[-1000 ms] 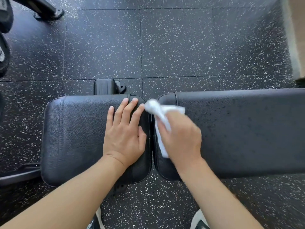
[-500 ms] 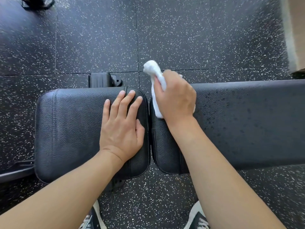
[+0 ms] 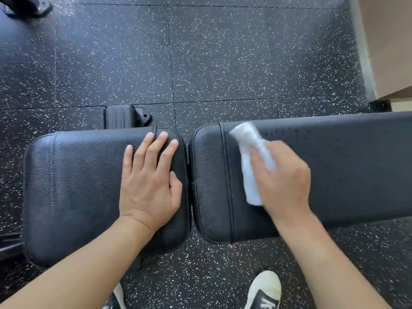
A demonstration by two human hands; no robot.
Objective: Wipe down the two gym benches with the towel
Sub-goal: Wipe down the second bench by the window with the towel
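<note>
Your right hand [image 3: 283, 177] has its fingers [image 3: 256, 156] curled over the white towel [image 3: 252, 157], pressing it down onto the right bench pad [image 3: 334, 166]; motion blur softens the hand and the cloth, so the exact lie of each finger is hard to read. The towel is bunched into a long roll whose axis runs from near you to away from you, tilted a little leftward at the far end: its far tip sticks out past your fingertips near the pad's far edge, just right of the stitched seam [image 3: 226, 175], and its near end shows below your thumb side at about mid-width of the pad. Your left hand [image 3: 149, 186] lies flat on the left bench pad [image 3: 78, 186], palm down, fingers straight and slightly spread, pointing away from you, gripping nothing; its fingertips reach toward the far right corner of that pad and its thumb lies along the pad's right edge. The two black pads sit end to end, their long axes running left to right, with a narrow gap between the rounded ends. Around them is black rubber floor [image 3: 223, 63] flecked with white. A black bench foot [image 3: 124, 117] shows just beyond the left pad, and your shoes appear at the bottom edge, the right shoe [image 3: 265, 291] white-toed.
</note>
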